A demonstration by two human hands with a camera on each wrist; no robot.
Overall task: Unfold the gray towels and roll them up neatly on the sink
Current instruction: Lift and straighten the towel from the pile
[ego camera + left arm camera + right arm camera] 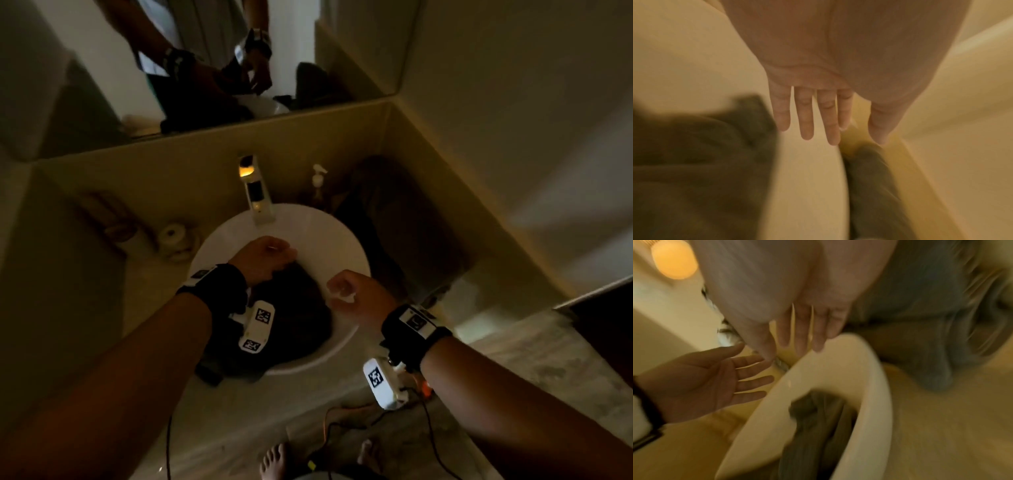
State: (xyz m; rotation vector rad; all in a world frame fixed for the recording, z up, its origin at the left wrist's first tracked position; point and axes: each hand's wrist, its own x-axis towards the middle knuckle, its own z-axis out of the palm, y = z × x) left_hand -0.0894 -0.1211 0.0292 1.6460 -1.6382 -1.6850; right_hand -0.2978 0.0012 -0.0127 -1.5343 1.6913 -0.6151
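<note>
A dark gray towel lies crumpled in the white round sink and hangs over its front rim. My left hand hovers over the towel's far edge, fingers straight and holding nothing in the left wrist view. My right hand is at the sink's right rim, just right of the towel; its fingers are also straight and empty. More gray towels are piled on the counter to the right of the sink, also seen in the right wrist view. The wrist views are blurred by motion.
A faucet stands behind the sink with a soap dispenser to its right. White round objects sit on the counter at the left. A mirror covers the back wall. Cables and a bare foot are on the floor below.
</note>
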